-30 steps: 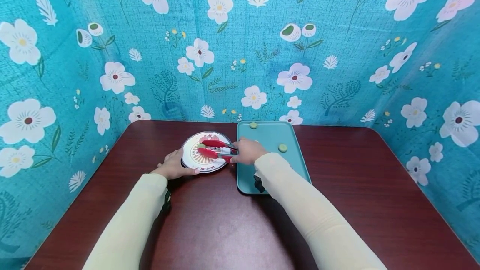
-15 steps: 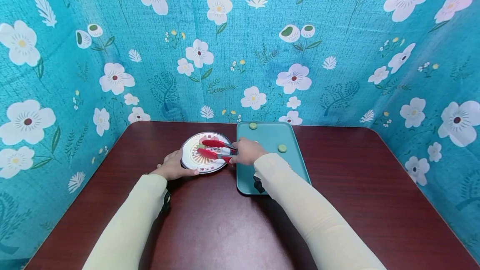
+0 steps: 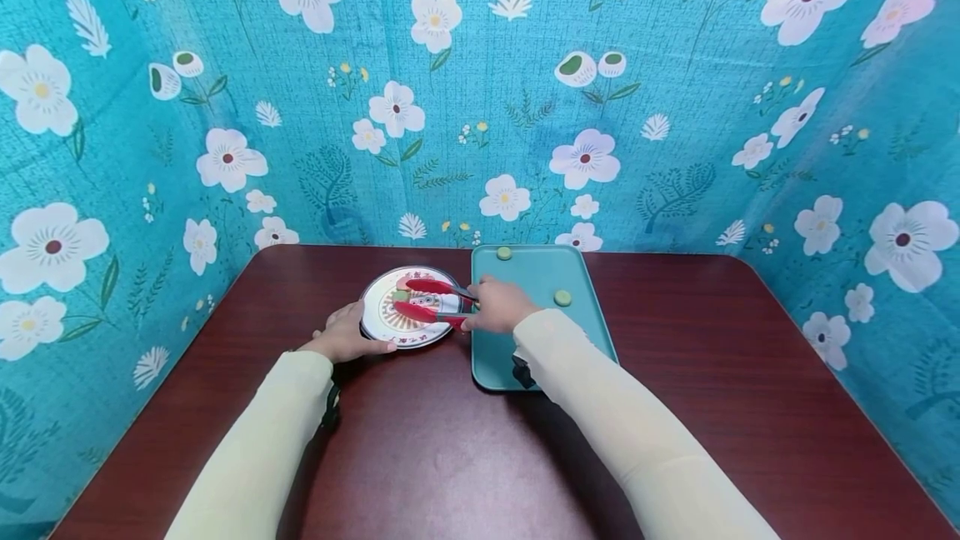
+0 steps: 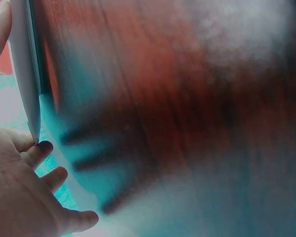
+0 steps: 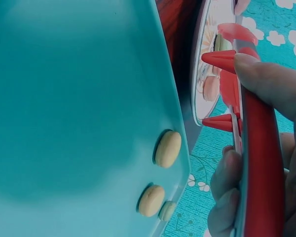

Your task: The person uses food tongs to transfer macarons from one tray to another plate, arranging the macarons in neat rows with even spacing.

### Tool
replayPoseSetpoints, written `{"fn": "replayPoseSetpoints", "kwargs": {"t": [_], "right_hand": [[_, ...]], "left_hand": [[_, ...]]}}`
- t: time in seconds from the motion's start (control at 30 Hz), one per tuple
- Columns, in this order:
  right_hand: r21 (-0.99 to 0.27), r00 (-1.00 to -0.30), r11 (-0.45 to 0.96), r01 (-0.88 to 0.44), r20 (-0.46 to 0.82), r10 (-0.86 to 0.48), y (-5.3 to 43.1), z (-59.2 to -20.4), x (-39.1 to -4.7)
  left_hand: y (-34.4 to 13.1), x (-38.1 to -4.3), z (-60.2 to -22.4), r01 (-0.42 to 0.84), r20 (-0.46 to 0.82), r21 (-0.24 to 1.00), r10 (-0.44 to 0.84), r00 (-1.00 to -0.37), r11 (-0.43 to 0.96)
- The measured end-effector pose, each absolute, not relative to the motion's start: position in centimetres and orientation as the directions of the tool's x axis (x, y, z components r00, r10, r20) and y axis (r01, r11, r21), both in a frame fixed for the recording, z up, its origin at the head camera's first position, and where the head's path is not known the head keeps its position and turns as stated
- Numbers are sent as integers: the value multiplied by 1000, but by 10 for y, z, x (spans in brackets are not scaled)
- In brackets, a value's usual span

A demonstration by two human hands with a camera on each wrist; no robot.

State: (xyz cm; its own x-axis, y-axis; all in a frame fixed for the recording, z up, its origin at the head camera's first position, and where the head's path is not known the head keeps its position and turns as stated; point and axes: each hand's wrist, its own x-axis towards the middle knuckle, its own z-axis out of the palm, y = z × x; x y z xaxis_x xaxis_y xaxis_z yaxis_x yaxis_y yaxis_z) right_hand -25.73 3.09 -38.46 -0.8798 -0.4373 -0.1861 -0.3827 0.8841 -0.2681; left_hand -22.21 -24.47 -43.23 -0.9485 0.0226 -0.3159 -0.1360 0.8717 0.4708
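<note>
My right hand [image 3: 502,305] grips red-handled tongs [image 3: 422,312] over a round white plate [image 3: 378,323] with printed decoration. The red tong heads stand apart, with a green macaron [image 3: 400,296] at their tips. In the right wrist view, a pink macaron [image 5: 211,89] also lies on the plate, and my thumb [image 5: 271,81] presses along the tongs. My left hand [image 3: 345,336] holds the plate's near left rim, thumb on the upper side. In the left wrist view, the plate's edge [image 4: 27,94] runs between the thumb and the other fingers.
A teal rectangular tray [image 3: 487,365] lies right of the plate, under my right forearm. Macarons [image 5: 168,149] rest on it, including one near its far edge [image 3: 504,253]. A floral blue cloth [image 3: 480,107] hangs behind the dark wooden table [image 3: 420,440].
The tongs' heads stand slightly farther apart around the green macaron than before. The left hand and the plate stay in place.
</note>
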Motion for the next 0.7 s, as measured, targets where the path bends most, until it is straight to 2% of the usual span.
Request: {"fn": "replayPoseSetpoints", "kwargs": {"t": [0.47,0.7], "right_hand": [[-320,-882,858,-402,-117,-456,52,-373,-242],[-303,-890,864,-402,-93,-447,62,-362,-234]], "left_hand": [[-246,-223,-434,-138,-318,469,21,-948,872],[-245,-222,-432,-143,-323,473,20,-946,869]]}}
